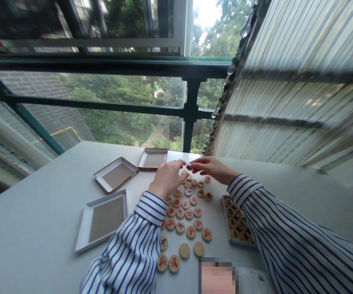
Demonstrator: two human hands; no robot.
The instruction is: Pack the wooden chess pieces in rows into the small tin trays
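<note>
Round wooden Chinese chess pieces (189,214) lie spread over the white table, several showing red characters, others black ones, and a few blank side up. Over the far end of the spread, my right hand (214,169) pinches one Chinese chess piece (189,167) between thumb and fingertips. My left hand (169,176) hovers just left of that piece, thumb and fingers curved and apart, with nothing seen between them. Beside my right forearm is a shallow box (227,218) holding rows of pieces with dark characters; my sleeve hides part of it. My left arm covers some loose pieces.
On the left of the white table (41,216) lie three shallow open box parts: a near one (107,216), a middle one (117,174) and a far one (153,158). Beyond the far edge is a window with a green railing (191,96). A string curtain (286,90) hangs at right.
</note>
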